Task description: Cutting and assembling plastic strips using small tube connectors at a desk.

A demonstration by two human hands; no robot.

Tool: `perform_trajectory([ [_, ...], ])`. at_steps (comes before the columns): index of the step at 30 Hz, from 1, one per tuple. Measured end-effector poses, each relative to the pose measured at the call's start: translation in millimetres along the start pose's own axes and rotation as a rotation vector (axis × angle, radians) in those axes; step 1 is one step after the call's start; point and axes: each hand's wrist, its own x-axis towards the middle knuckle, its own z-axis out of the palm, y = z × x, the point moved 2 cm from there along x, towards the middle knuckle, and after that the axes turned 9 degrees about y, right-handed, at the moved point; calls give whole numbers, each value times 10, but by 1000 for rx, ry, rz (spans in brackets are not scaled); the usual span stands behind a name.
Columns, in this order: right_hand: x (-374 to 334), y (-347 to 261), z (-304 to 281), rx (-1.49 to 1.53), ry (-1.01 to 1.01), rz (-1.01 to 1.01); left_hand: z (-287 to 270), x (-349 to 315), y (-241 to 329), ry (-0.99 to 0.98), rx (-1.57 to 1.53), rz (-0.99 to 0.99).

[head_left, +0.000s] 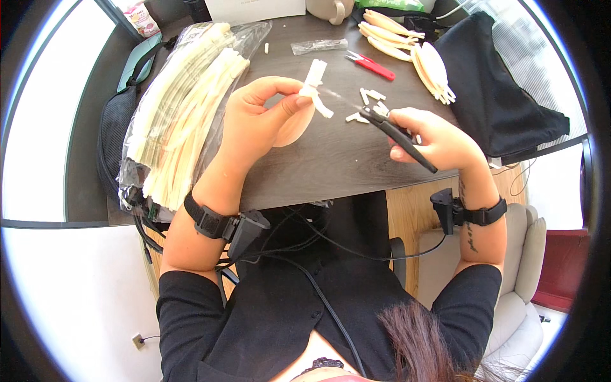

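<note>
Pinched between the thumb and fingers of my left hand [264, 118] is a cream petal-shaped piece [294, 129] with white strip ends [315, 73] sticking out past the fingertips. Its rounded part hangs below the hand, partly hidden by it. My right hand [433, 137] is closed around a black-handled tool [400, 135]. A thin, bright, blurred tip points from the tool toward the white strip ends; its exact kind is unclear. Short white offcuts [365, 97] lie on the table beyond the tool, some partly behind it.
A clear plastic bag [258, 38] of long cream strips [191, 121] lies at left. Red-handled snips [372, 65] and a small clear packet [318, 46] are farther back. Finished-looking cream petal bundles [431, 70] sit at right beside black cloth [474, 83]. Cables [318, 254] cross below the table [318, 172].
</note>
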Motion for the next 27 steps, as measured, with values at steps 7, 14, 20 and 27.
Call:
perform_trajectory([
  [7,107,-52,59,75,-101,7,-39,-4,-56,-9,8,-33],
  [14,115,-79,32,201,-109,88,-27,-7,-55,-12,-70,-67],
  [20,103,-79,26,236,-77,115,-15,-9,-20,-13,-39,-87],
  [27,104,-121,10,314,-77,176,-26,-5,-69,-6,-52,-95],
])
